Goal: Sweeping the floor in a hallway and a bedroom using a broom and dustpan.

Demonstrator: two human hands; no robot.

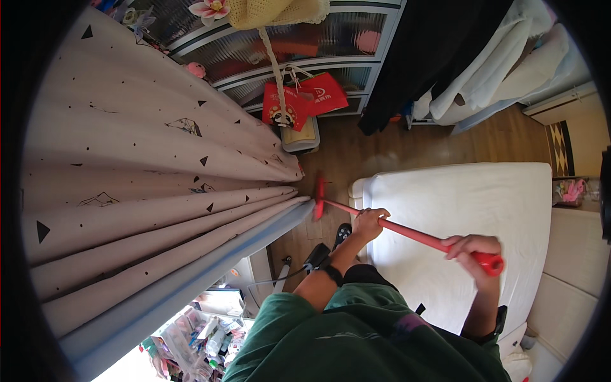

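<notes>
A long red broom (414,233) slants across in front of me, from the floor at the left up to my right side. My left hand (371,224) is closed round the middle of its handle. Up at the thick end, my right hand (472,250) grips the handle with curled fingers. The broom's crosswise red head (320,198) is on or just above the wooden floor, next to the curtain's lower edge. It is blurred, and its bristles cannot be made out.
A white mattress (458,191) lies under the handle at the right. A pale patterned curtain (146,146) hangs along the left. Red paper bags (312,99) and a lidded bin (300,137) stand by a glass-fronted cabinet (337,38). My dark shoe (342,234) is near the mattress corner.
</notes>
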